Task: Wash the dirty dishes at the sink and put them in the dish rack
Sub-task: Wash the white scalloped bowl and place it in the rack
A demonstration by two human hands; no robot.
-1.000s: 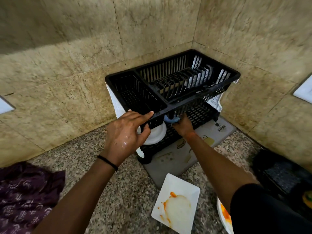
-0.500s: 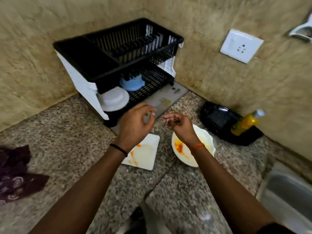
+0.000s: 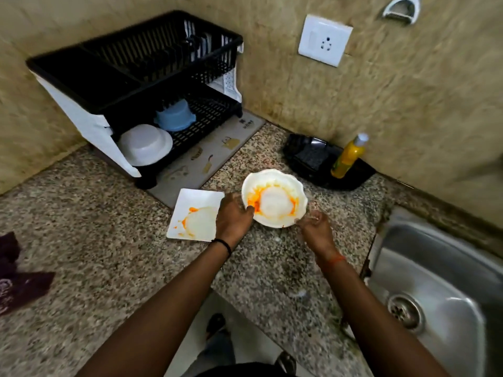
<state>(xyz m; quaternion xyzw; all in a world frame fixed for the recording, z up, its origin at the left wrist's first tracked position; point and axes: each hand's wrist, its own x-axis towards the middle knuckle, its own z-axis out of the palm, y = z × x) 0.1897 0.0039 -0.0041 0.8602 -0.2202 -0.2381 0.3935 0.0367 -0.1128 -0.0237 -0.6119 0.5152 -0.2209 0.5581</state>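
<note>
A dirty white bowl (image 3: 275, 202) smeared with orange sauce sits on the granite counter. My left hand (image 3: 234, 219) grips its left rim, thumb on the inside edge. Just off the bowl's lower right rim, my right hand (image 3: 315, 229) hovers with loosely curled fingers and holds nothing; it is blurred. A square white plate (image 3: 196, 216) with orange stains lies left of the bowl, partly under my left hand. The black two-tier dish rack (image 3: 81, 77) stands at the back left, with an upturned white bowl (image 3: 144, 144) and a blue container (image 3: 175, 118) on its lower shelf.
The steel sink (image 3: 435, 268) is at the right. A yellow bottle (image 3: 348, 156) stands on a black tray (image 3: 307, 156) by the wall. A grey mat (image 3: 212, 153) lies under the rack. A purple cloth (image 3: 16, 281) lies far left.
Both hands left the dish rack and came down to the counter. My left hand has taken hold of the dirty bowl's rim. The view swung right toward the sink.
</note>
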